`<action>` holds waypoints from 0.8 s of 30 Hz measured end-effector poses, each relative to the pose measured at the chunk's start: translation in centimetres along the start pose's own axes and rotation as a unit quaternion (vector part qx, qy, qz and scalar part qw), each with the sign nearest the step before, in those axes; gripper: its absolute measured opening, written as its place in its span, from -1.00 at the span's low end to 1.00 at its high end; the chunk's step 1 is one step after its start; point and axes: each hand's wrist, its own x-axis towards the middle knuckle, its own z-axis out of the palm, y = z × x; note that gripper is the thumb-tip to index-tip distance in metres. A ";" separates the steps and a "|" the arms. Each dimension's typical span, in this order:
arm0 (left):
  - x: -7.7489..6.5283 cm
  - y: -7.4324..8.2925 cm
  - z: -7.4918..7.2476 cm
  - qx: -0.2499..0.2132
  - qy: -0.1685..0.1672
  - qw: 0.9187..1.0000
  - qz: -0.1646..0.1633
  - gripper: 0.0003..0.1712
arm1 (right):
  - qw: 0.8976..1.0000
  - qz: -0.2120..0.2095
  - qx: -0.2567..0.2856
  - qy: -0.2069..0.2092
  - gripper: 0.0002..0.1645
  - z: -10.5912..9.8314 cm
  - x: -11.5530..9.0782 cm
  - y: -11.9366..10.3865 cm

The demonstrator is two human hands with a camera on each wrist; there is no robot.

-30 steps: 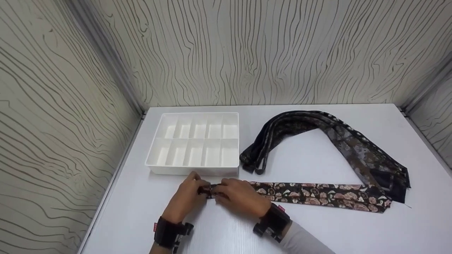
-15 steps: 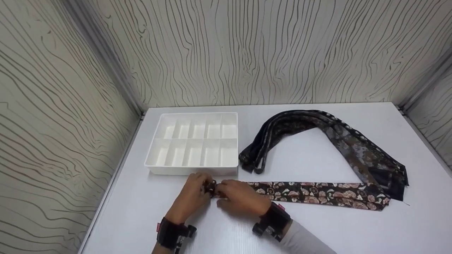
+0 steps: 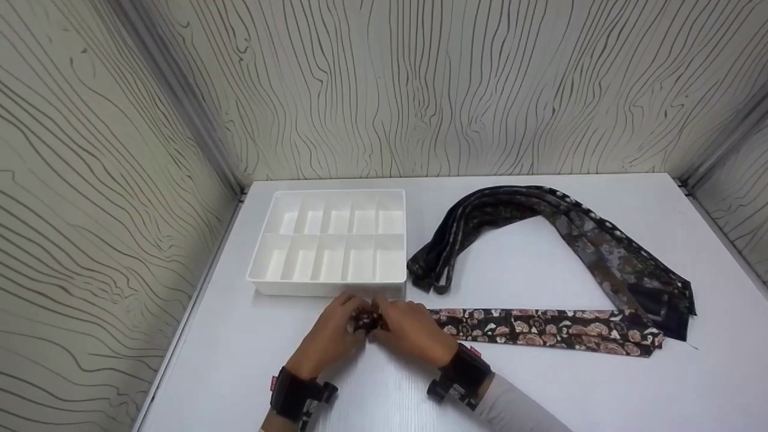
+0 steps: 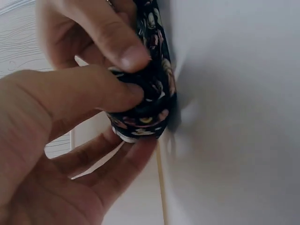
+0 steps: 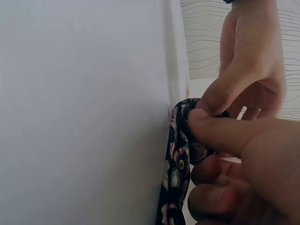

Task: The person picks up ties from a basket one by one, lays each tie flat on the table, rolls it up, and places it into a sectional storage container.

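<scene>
A floral necktie point(image 3: 540, 329), dark with pink roses, lies flat along the front of the white table, its left end bunched into a small roll. My left hand point(image 3: 327, 339) pinches that roll, thumb on one side and fingertips curled at the other, as the left wrist view shows on the rolled end point(image 4: 140, 124). From the other side my right hand point(image 3: 415, 337) grips the same roll; in the right wrist view its thumb point(image 5: 211, 131) presses the coiled cloth point(image 5: 180, 154), close to the left thumb. Both hands partly cover the roll in the head view.
A white tray point(image 3: 327, 288) with two rows of bare compartments stands just beyond the hands. Several more dark patterned neckties point(image 3: 591, 246) lie in a bent bundle at the right, overlapping the floral tie's wide end. Wood-grain panels point(image 3: 420, 90) wall the table in.
The left hand has moved slightly right, closer to the right hand. The tie's left end has gone from nearly flat to a thicker roll, which the right fingers now hold too.
</scene>
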 end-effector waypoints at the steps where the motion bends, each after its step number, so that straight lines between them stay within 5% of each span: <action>1: 0.0 0.0 0.1 -0.009 -0.003 1.000 -0.005 -0.47 | 1.000 -0.003 0.002 0.002 -0.40 0.1 0.0 0.1; 9: -0.2 0.0 0.5 0.007 -0.011 1.000 0.003 -0.52 | 0.996 0.049 0.064 -0.049 -0.46 -0.1 -0.2 0.5; 20: 0.0 0.5 1.1 0.032 -0.016 0.999 0.041 -0.56 | 0.997 0.046 0.053 -0.028 -0.55 -0.4 -0.8 0.9; 24: 0.1 0.5 1.1 0.020 -0.013 0.999 0.029 -0.54 | 0.997 0.053 0.057 -0.028 -0.60 -0.5 -0.8 1.0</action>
